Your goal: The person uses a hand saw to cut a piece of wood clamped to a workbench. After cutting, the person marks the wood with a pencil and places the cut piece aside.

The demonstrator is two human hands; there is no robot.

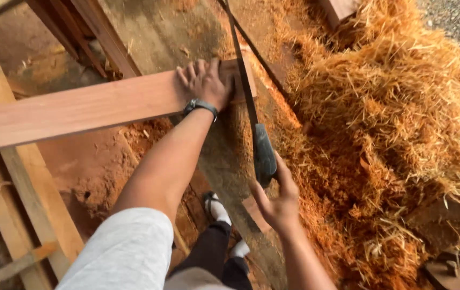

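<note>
Two hands at work. Nearest: right hand (278, 201), fingers half open, loosely cupping lower end of dark handle of long thin-bladed saw (265, 156); grip not fully closed. Saw blade runs up and away, crossing end of long reddish-brown wooden plank (79, 110). Farther: left hand (206, 80), watch on wrist, pressed flat, palm down, on plank just beside blade. Plank lies across frame from left edge toward right. Right side: big heap of orange-yellow wood shavings (402, 107). Left: pale timber battens (20, 182) beneath plank. Below: person's foot in sandal.
</note>
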